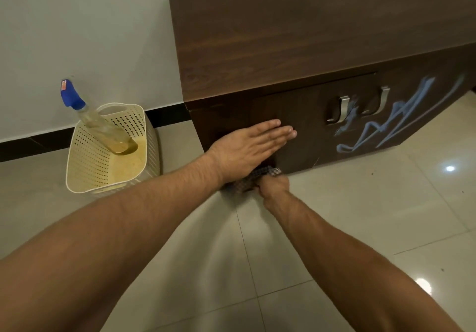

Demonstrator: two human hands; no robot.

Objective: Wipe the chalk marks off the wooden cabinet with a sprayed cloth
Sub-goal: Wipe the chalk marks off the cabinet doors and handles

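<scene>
A dark wooden cabinet (296,48) stands low against the wall. Pale blue chalk marks (401,120) zigzag across its right door, past two metal handles (340,110). My left hand (249,148) lies flat with straight fingers against the left door. Just below it, my right hand (273,186) grips a dark checked cloth (255,177) near the cabinet's bottom edge; much of the cloth is hidden under my left wrist.
A cream perforated plastic basket (85,151) sits on the tiled floor left of the cabinet. A clear spray bottle (103,125) with a blue nozzle leans inside it. Glossy floor tiles stretch to the right and toward me.
</scene>
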